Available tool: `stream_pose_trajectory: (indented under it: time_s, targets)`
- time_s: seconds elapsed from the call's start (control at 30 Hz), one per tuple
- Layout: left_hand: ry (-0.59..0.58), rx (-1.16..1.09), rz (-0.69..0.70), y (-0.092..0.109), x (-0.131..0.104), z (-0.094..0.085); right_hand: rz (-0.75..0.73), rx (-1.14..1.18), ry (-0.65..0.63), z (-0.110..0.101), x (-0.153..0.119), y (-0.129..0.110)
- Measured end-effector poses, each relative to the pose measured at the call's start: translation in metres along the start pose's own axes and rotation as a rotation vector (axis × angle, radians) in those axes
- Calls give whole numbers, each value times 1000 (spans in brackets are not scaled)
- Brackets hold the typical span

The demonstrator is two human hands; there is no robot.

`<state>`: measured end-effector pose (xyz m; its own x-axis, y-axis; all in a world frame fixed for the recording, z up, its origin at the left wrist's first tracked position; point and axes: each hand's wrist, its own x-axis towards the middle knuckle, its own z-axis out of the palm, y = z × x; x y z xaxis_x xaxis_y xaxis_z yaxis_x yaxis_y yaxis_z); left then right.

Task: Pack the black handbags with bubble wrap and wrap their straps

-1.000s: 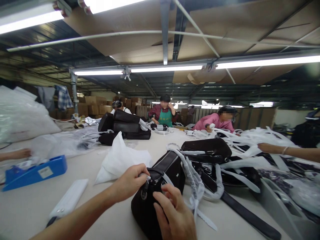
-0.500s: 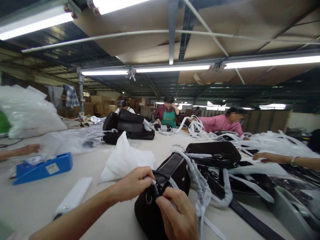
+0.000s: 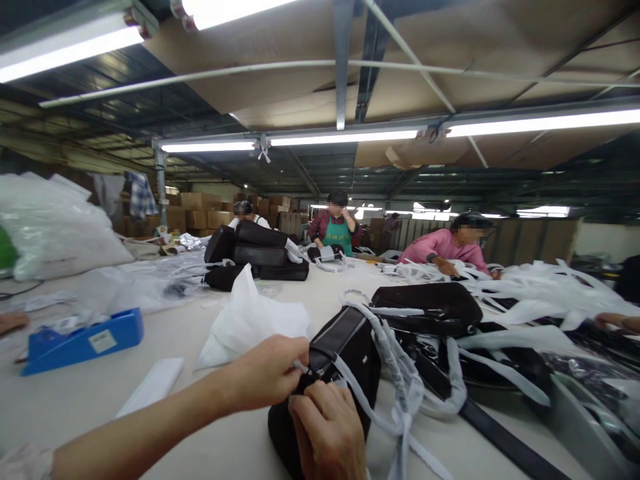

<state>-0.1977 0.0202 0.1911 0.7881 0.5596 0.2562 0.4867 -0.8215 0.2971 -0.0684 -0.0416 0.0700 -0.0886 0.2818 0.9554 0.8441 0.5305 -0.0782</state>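
Note:
A black handbag (image 3: 350,340) with white wrapped handles (image 3: 397,360) stands on the table in front of me. My left hand (image 3: 270,373) is at its near top edge, thumb and fingers pinching a thin whitish strip (image 3: 300,365). Close beside it, my right hand (image 3: 330,427) has its fingers curled against the bag near the metal fittings; what lies between those fingertips is hidden. A loose white strip (image 3: 357,393) hangs down the bag's right side. White sheet material (image 3: 255,317) lies crumpled just behind my left hand.
On the left are a blue tape dispenser (image 3: 85,340) and a flat white piece (image 3: 153,387). More black bags (image 3: 425,307) and a grey bin (image 3: 585,420) stand to the right. Co-workers sit across the table, one in a pink top (image 3: 430,247) by white strips (image 3: 550,287).
My right hand has shifted left and turned over, now back upward. Other people's hands at both sides have drawn outward. The person in pink has lowered the raised white strips.

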Motion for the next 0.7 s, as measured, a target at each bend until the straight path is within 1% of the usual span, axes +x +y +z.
stream_pose_trajectory:
  time_s: [0.07,0.1,0.13,0.17,0.2,0.23,0.27,0.3,0.33,0.37,0.43,0.47,0.5,0.53,0.6,0.7]
  targets:
    - [0,313,121,-2,-2,3,-82,162,-23,-10,7,5]
    - [2,455,192,-3,-4,5,-89,262,-48,-18,14,9]
    - [23,584,272,-4,-5,8,-56,358,-75,-27,25,15]
    - [63,692,355,-5,-7,12,21,436,-92,-36,38,21]
    - [123,780,428,-6,-9,16,128,494,-108,-43,54,28]
    - [192,843,482,-6,-10,19,235,534,-145,-48,71,36]
    - [258,880,518,-6,-11,22,318,569,-214,-48,88,44]
    - [312,898,541,-5,-12,25,376,610,-327,-45,103,52]
    - [355,908,557,-4,-13,26,416,655,-471,-39,117,59]
    - [383,919,563,-3,-13,27,434,696,-645,-30,128,65]
    - [431,954,591,-3,-13,29,416,736,-1003,-9,141,75]
    - [458,976,608,-4,-13,29,396,728,-1147,1,144,78]
    - [483,995,626,-6,-14,30,376,707,-1254,9,145,80]
    - [505,1006,643,-9,-15,31,359,688,-1323,15,145,82]
    - [530,1008,663,-13,-18,33,368,701,-1400,20,142,84]
    - [538,995,636,-16,-23,35,530,847,-1459,19,141,85]
